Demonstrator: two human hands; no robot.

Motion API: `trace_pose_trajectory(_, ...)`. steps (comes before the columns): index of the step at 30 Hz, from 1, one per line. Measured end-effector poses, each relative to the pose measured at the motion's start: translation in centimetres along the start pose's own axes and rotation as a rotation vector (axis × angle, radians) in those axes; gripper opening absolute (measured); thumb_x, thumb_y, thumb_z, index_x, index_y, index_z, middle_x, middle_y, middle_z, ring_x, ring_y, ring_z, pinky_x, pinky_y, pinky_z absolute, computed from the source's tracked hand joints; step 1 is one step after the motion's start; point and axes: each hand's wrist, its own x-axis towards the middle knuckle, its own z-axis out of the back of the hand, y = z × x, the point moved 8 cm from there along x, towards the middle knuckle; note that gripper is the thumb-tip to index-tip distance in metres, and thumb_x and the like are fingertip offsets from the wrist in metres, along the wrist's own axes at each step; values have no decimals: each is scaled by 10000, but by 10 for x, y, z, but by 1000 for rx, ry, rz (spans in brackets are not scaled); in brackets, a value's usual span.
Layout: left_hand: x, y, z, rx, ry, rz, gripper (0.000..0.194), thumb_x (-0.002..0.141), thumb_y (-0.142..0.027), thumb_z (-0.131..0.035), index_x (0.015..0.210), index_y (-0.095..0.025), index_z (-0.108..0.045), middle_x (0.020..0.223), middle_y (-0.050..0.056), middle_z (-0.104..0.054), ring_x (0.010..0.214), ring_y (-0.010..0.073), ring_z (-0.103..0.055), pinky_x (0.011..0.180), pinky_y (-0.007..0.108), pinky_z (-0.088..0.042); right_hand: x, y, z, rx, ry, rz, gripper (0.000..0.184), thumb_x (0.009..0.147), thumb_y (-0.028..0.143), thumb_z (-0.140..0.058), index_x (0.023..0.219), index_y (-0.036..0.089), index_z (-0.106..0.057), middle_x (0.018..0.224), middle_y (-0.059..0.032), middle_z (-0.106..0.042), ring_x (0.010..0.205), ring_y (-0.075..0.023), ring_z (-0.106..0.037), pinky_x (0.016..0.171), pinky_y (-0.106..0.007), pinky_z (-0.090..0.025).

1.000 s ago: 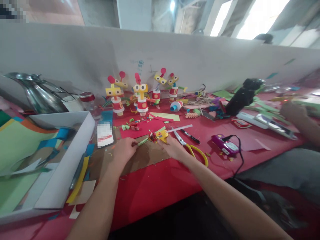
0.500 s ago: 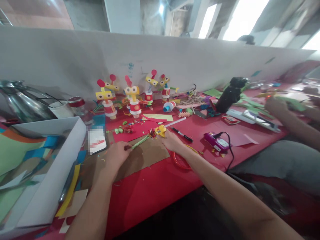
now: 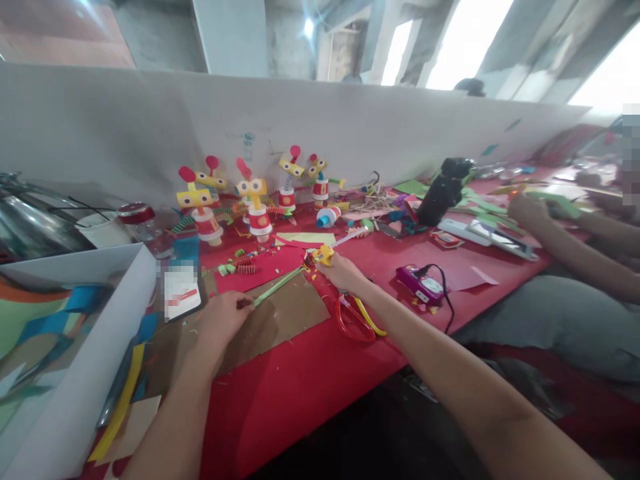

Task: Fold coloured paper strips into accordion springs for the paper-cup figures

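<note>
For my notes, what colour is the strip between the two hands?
The strip is light green, best seen in the head view.

Stainless-steel jug (image 3: 37, 217) stands at the left edge, partly out of view. Just beside it, white cup (image 3: 105, 230) holds thin black sticks; next in line, clear jar (image 3: 153, 235) with red lid. White open-topped box (image 3: 103, 357) below contains coloured paper. Purple power socket (image 3: 420, 285), black cable (image 3: 447, 293) attached, lies at right. Behind it, black cylindrical object (image 3: 444, 190) leans right; contents cannot be determined. White partition (image 3: 325, 113) runs along the rear.
</note>
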Motion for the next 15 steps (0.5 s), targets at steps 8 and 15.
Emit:
trace_pose_trajectory(8, 3, 4, -3, -9, 3, 2, 243, 768, -314, -567, 944, -237, -715, 987, 42, -726, 898, 216, -648, 763, 294, -445, -7, 2, 3, -25, -11, 5, 459, 861, 551, -399, 1118, 181, -484, 1108, -169, -622, 991, -307, -611, 717, -336, -444)
trace_pose_trajectory(15, 5, 5, -4, -14, 6, -14, 252, 764, -301, -574, 958, -223, -715, 975, 48, -728, 891, 211, -650, 757, 287, -443, -7, 5, 9, -55, -25, -15, 460, 868, 516, -391, 1162, 169, -458, 1148, -183, -611, 1036, -325, -594, 775, -371, -439)
